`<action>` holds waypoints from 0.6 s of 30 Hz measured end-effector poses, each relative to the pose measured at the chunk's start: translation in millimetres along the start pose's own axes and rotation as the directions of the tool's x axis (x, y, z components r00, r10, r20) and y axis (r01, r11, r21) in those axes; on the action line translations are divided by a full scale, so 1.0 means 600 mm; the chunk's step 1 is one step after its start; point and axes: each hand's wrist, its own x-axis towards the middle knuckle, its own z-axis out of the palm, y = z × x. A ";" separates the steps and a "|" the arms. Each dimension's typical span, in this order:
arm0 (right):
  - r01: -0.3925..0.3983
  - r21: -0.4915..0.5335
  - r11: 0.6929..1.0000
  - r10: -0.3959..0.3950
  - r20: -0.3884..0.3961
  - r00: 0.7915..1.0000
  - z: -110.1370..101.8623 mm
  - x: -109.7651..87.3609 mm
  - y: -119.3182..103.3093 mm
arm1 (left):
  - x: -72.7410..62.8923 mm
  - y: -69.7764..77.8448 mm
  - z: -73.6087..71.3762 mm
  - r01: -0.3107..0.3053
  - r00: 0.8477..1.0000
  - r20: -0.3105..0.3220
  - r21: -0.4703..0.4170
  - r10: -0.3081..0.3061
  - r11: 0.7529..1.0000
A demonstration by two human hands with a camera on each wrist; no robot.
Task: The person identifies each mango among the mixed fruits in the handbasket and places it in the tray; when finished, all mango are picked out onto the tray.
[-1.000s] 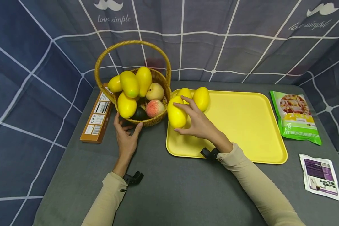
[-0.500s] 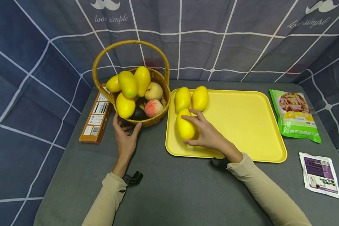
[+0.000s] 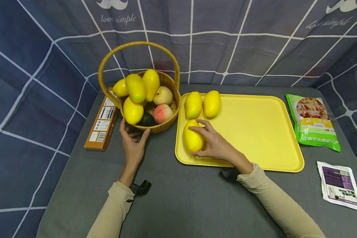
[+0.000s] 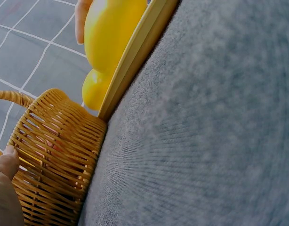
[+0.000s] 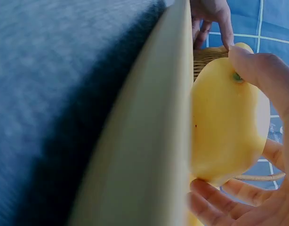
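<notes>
In the head view my right hand (image 3: 215, 142) holds a yellow mango (image 3: 193, 136) at the tray's left side, thumb on the near end and fingers round the far end. The right wrist view shows this mango (image 5: 227, 125) between thumb and fingers, low by the tray rim. Two more mangoes, a left one (image 3: 193, 105) and a right one (image 3: 212, 104), lie behind it on the yellow tray (image 3: 250, 132). My left hand (image 3: 133, 145) touches the front of the wicker basket (image 3: 163, 127), its thumb (image 4: 9, 162) resting at the rim.
Inside the basket lie several mangoes (image 3: 136, 88), a pale peach (image 3: 163, 96), a pink peach (image 3: 163, 114) and a dark green fruit (image 3: 147, 119). An orange box (image 3: 101, 127) lies left of it. Right of the tray are a green food bag (image 3: 313, 122) and a white-and-purple packet (image 3: 339, 185).
My right hand has brought the held mango from beside the basket rim down and right to the tray's near left, in front of the two others. My left hand has stayed at the basket.
</notes>
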 end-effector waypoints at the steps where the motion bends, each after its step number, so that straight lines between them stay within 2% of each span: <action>1: -0.001 -0.003 1.000 0.001 0.003 1.000 0.001 0.000 0.001 | 0.000 0.000 0.000 0.000 1.000 -0.001 -0.001 0.000 1.000; 18: 0.000 0.002 1.000 0.000 0.026 1.000 0.006 -0.007 0.006 | -0.001 -0.002 0.000 -0.006 1.000 -0.003 -0.001 0.006 1.000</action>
